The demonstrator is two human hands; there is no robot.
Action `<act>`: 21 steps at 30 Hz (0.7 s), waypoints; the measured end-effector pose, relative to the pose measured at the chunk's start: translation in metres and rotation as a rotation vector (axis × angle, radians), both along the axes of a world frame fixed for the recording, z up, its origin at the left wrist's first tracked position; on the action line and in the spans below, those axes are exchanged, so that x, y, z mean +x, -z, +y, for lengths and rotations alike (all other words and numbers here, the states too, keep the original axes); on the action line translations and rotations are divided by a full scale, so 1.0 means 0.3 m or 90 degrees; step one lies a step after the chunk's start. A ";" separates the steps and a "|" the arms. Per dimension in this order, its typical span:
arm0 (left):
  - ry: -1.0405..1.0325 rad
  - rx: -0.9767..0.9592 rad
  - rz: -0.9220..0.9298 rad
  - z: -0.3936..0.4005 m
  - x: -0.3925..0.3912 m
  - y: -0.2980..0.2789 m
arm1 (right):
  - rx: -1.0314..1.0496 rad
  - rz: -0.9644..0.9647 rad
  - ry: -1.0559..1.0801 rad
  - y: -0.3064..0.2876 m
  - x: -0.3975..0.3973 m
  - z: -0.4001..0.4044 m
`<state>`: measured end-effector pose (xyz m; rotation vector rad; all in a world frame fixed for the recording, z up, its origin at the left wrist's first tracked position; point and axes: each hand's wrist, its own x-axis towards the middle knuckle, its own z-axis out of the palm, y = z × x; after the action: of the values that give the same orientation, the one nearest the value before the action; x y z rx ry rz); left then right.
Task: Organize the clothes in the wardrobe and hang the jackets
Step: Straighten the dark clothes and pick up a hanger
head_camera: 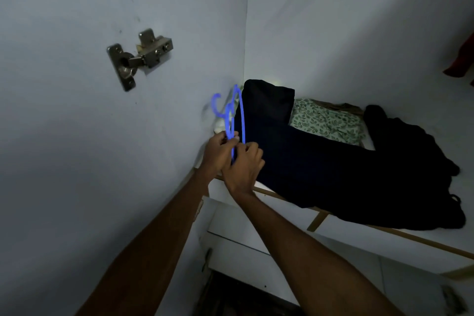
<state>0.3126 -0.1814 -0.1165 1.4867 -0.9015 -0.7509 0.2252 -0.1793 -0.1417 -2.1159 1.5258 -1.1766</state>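
Two bare forearms reach up from the bottom edge, and both hands meet at the left end of a white wardrobe shelf (400,235). Left hand (218,152) curls its fingers round a bunch of bright blue plastic hangers (232,120), whose hooks point up beside the white side wall; right hand (243,165), just below and touching it, pinches the hangers' lower ends. Directly right of the hangers lies a folded dark navy garment (307,151), stretched along the shelf toward its front edge. Behind it sits a green leaf-patterned cloth (325,120), and a crumpled black garment (410,159) lies farther right. On the left panel is a metal door hinge (139,58).
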 end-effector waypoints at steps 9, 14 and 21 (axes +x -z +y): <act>-0.004 0.131 -0.171 -0.013 0.079 0.013 | 0.092 -0.114 -0.146 0.025 0.014 -0.036; 0.002 0.150 -0.160 -0.024 0.104 0.026 | 0.189 -0.070 -0.149 0.012 0.016 -0.142; -0.047 0.056 -0.015 -0.035 0.026 0.014 | 0.234 -0.090 -0.175 0.023 -0.025 -0.194</act>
<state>0.3204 -0.1918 -0.1206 1.5997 -0.8364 -0.7283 0.2178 -0.2374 -0.1486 -1.8783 1.2293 -0.8541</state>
